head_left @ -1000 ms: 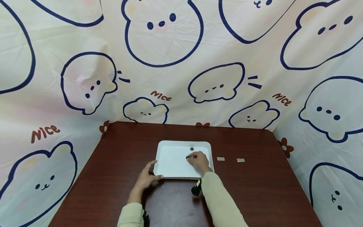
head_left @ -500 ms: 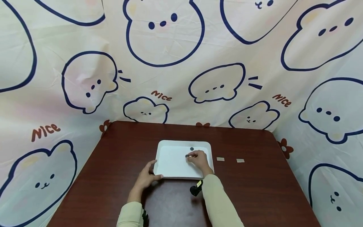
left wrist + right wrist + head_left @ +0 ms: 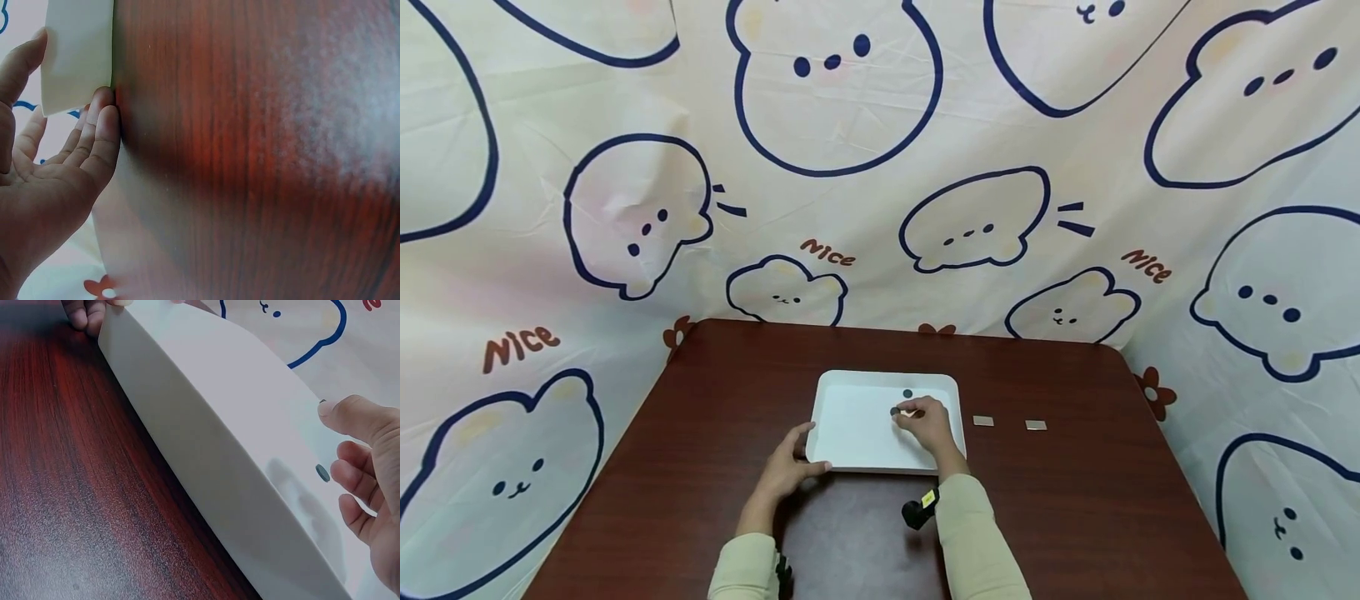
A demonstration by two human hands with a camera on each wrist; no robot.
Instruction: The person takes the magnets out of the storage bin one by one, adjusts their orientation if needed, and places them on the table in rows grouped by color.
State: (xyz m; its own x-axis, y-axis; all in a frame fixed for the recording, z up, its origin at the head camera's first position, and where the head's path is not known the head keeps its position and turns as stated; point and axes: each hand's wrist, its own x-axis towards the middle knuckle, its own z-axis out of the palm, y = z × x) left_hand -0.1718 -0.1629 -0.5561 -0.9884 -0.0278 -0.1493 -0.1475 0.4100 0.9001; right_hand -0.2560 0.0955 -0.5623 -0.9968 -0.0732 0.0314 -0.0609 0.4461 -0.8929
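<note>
A shallow white tray (image 3: 853, 425) lies on the brown table. My left hand (image 3: 785, 477) grips its near left corner, thumb at the front edge and fingers along the left side. Over the tray's right half, my right hand (image 3: 927, 423) pinches a small dark disc (image 3: 894, 412) between thumb and fingertips. A second dark disc (image 3: 907, 393) lies farther back in the tray. In the right wrist view, a dark disc (image 3: 322, 473) shows on the tray floor beside the curled lower fingers, and the thumb mostly hides the pinched one.
Two small pale rectangular pieces, a nearer-tray one (image 3: 983, 421) and an outer one (image 3: 1036, 425), lie on the table (image 3: 1097, 500) right of the tray. A patterned cloth backdrop (image 3: 880, 208) stands behind and on both sides of the table.
The right forearm has swung slightly left and down, and its fingertips have shifted a little, still pinching the disc. The left hand and tray stay in place.
</note>
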